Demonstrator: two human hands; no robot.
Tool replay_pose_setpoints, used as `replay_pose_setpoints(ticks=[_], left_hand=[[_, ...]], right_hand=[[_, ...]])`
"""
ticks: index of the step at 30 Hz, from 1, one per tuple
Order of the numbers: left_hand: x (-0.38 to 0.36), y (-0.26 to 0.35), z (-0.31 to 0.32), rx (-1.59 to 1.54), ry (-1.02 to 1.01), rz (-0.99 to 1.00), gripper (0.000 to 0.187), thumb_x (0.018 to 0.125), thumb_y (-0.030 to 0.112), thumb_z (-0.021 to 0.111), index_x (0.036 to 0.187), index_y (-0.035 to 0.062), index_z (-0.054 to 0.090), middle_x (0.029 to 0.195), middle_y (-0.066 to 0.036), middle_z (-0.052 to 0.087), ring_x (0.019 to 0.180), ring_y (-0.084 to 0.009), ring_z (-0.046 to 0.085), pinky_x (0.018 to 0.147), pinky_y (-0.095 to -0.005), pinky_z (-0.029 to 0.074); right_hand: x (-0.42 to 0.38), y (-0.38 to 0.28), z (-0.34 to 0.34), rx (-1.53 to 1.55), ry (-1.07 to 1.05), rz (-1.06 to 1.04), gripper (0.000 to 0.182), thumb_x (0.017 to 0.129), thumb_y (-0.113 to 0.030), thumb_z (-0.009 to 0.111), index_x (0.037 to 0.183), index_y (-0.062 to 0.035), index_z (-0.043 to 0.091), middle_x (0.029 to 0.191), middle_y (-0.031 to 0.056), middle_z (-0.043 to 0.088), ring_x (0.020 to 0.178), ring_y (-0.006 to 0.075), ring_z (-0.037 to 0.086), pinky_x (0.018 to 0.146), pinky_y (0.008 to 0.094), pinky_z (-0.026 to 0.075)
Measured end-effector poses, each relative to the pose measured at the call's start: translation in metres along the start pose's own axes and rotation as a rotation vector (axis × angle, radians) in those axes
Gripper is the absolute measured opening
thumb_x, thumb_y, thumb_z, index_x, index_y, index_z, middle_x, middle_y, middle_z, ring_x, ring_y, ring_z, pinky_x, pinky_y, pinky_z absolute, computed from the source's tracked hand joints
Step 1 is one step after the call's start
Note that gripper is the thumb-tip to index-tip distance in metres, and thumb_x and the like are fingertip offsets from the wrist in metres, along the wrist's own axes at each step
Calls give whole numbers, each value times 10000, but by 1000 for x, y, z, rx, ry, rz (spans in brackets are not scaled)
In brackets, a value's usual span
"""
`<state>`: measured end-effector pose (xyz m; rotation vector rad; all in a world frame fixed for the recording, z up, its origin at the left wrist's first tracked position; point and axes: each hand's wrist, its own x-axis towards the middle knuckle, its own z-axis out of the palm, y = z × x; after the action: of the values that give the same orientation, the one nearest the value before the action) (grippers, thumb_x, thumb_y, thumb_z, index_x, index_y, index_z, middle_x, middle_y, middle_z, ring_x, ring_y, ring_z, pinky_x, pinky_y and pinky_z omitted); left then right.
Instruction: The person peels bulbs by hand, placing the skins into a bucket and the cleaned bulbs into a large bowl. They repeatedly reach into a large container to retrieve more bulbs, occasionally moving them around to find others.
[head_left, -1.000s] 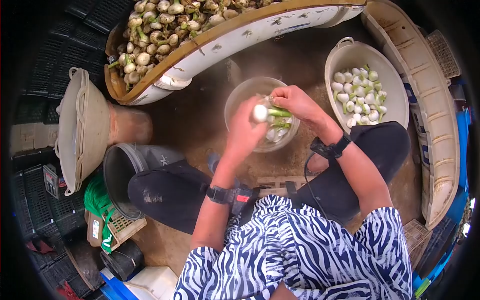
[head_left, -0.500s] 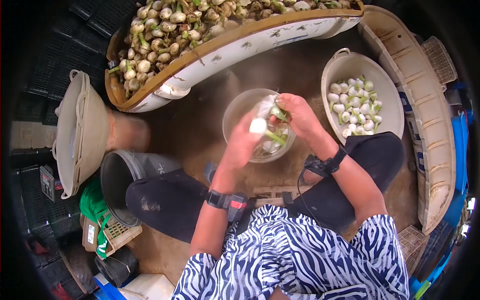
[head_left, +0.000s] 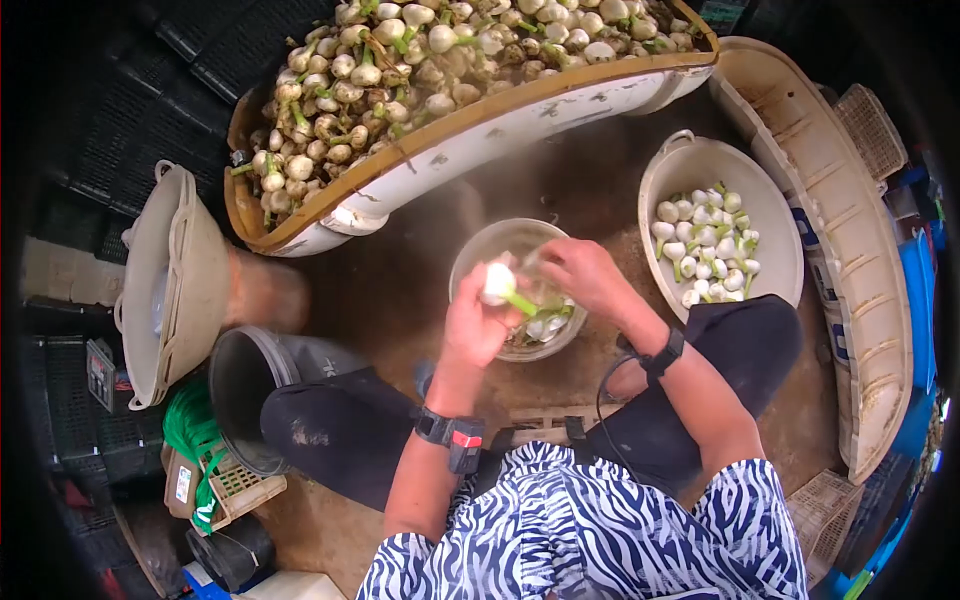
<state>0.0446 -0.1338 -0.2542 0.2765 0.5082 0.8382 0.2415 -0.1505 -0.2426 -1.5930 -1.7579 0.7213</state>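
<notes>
My left hand [head_left: 477, 322] is wrapped round a peeled white garlic bulb [head_left: 496, 284], whose short green stem points down to the right. Just right of it, my right hand [head_left: 588, 282] has its fingers pinched together; what is between them, perhaps a bit of skin, is blurred. Both hands are over a round pale bowl [head_left: 468, 250] on the floor, with whitish and green peelings [head_left: 548, 322] in it. Clean white bulbs with green stems [head_left: 706, 240] lie in an oval tub [head_left: 780, 210] to the right.
Across the front, a long wooden-edged trough [head_left: 520, 112] is heaped with unpeeled bulbs [head_left: 350, 90]. On the left stand a tipped-up pale tub [head_left: 185, 290], a dark bucket [head_left: 250, 400] and green netting [head_left: 190, 425]. A long beige plastic piece [head_left: 850, 250] lines the right side.
My right hand has come away from the bulb, slightly down. My left hand keeps hold of the bulb, now a little lower. The view has shifted, so the surroundings sit lower.
</notes>
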Motion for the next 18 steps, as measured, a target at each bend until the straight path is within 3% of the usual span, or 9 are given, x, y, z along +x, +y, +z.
replay_pose_setpoints(ticks=[2, 3, 4, 5, 7, 8, 13, 15, 18], left_hand=[[3, -7, -2, 68, 250, 18, 309, 906, 278, 520, 1134, 76, 568, 982, -24, 636, 813, -182, 613, 576, -306, 492], [4, -7, -3, 207, 251, -5, 329, 924, 281, 479, 1192, 104, 551, 1047, -6, 609, 958, -141, 573, 720, -298, 485], [1, -7, 7, 277, 227, 9, 301, 924, 284, 478, 1152, 107, 563, 1003, -5, 608, 882, -134, 583, 641, -280, 481], [6, -5, -8, 364, 184, -31, 270, 927, 286, 469, 1108, 111, 567, 935, 5, 599, 774, -120, 578, 537, -270, 454], [2, -10, 17, 390, 343, 18, 249, 934, 290, 457, 1065, 108, 563, 850, 8, 577, 696, -103, 555, 436, -246, 395], [2, -12, 11, 424, 296, 55, 254, 942, 316, 464, 1042, 104, 560, 838, 0, 577, 686, -106, 554, 423, -242, 379], [2, -7, 12, 455, 308, 37, 230, 927, 305, 493, 1018, 103, 554, 818, 2, 573, 656, -113, 551, 431, -245, 405], [-1, -2, 11, 365, 80, -69, 280, 907, 284, 487, 1107, 95, 542, 897, -66, 605, 742, -153, 590, 448, -259, 443], [-9, 11, 38, 437, -70, -29, 334, 872, 252, 502, 1154, 75, 524, 909, -109, 600, 753, -162, 594, 476, -268, 487]], right_hand=[[-1, -26, -6, 203, -113, 119, 251, 786, -265, 610, 877, -38, 665, 822, 166, 652, 752, 332, 626, 682, 420, 484], [-4, -24, 2, 211, -54, 49, 241, 786, -258, 605, 848, -34, 670, 795, 167, 649, 715, 319, 621, 660, 417, 478], [-5, -17, 11, 210, 12, -11, 234, 785, -250, 601, 819, -30, 674, 767, 167, 647, 678, 306, 616, 638, 413, 473], [-2, -14, 10, 311, -88, 43, 204, 791, -213, 611, 836, -28, 682, 727, 154, 643, 606, 234, 605, 595, 353, 467], [0, -2, 20, 241, -29, -43, 133, 735, -118, 585, 760, -22, 674, 693, 166, 628, 596, 292, 593, 587, 384, 457], [-1, 0, 28, 194, 49, -105, 140, 689, -123, 570, 718, -55, 688, 701, 182, 629, 651, 363, 607, 622, 442, 477], [-5, -9, 28, 80, 90, -113, 123, 696, -136, 576, 668, -62, 670, 658, 191, 614, 634, 372, 614, 591, 462, 484], [-5, -10, 29, -21, 163, -93, 131, 694, -160, 575, 655, -64, 654, 659, 194, 612, 632, 374, 613, 583, 462, 487], [6, 6, 11, -91, 251, 47, 155, 693, -200, 568, 666, -67, 643, 674, 187, 615, 649, 381, 611, 594, 468, 490]])
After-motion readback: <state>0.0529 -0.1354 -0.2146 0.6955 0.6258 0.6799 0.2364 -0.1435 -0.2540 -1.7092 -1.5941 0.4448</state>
